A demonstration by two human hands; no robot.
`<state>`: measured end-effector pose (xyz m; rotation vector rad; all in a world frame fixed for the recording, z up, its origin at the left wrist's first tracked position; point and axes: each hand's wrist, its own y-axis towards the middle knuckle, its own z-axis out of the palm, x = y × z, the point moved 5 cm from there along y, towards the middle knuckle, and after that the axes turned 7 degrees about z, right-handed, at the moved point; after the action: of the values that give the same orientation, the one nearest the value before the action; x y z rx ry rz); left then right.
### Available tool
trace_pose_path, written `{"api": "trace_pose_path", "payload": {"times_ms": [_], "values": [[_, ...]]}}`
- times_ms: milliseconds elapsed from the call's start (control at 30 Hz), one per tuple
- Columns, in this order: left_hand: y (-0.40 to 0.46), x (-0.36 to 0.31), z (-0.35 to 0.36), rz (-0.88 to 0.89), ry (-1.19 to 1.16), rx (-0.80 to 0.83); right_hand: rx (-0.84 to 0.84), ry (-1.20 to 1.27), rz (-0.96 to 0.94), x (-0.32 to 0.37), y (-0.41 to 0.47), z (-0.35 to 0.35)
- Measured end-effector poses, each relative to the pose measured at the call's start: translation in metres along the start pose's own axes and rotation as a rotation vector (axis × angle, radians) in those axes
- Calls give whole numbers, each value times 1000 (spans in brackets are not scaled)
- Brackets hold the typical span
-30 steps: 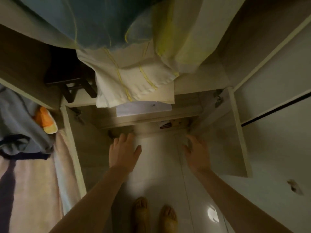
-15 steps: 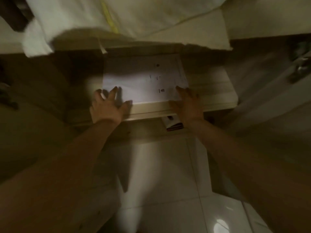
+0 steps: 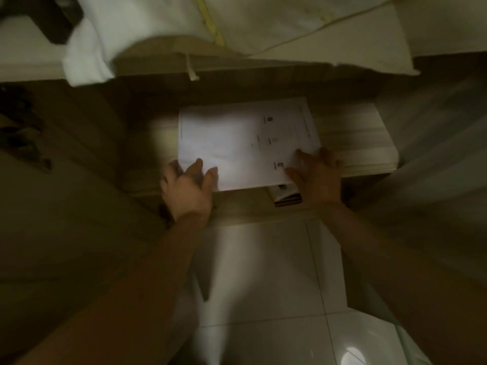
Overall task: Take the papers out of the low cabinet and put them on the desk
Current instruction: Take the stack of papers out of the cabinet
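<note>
— Both hands have gone from hovering over the floor to the papers: left hand on the near left corner, right hand at the near right edge.

— Gripping yet?

— Not quite. Fingers are spread wide and lie on the sheet; nothing is pinched. The papers lie on the cabinet shelf, their front edge jutting past its lip.

— So what's left?

— Probably everything: closing the grip, lifting out, carrying to the table under the cloth.
</note>
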<state>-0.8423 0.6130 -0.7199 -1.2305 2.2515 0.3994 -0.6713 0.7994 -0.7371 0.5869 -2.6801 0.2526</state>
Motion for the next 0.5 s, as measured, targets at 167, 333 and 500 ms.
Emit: {"api": "trace_pose_path", "payload": {"times_ms": [167, 333, 500], "values": [[-40, 10, -9, -79, -291, -80, -7, 279, 195, -31, -43, -25], [-62, 25, -5, -175, -415, -21, 166, 727, 356, -57, -74, -29], [-70, 32, -1, -350, -578, 68, 224, 808, 442, -78, -84, -27]]}}
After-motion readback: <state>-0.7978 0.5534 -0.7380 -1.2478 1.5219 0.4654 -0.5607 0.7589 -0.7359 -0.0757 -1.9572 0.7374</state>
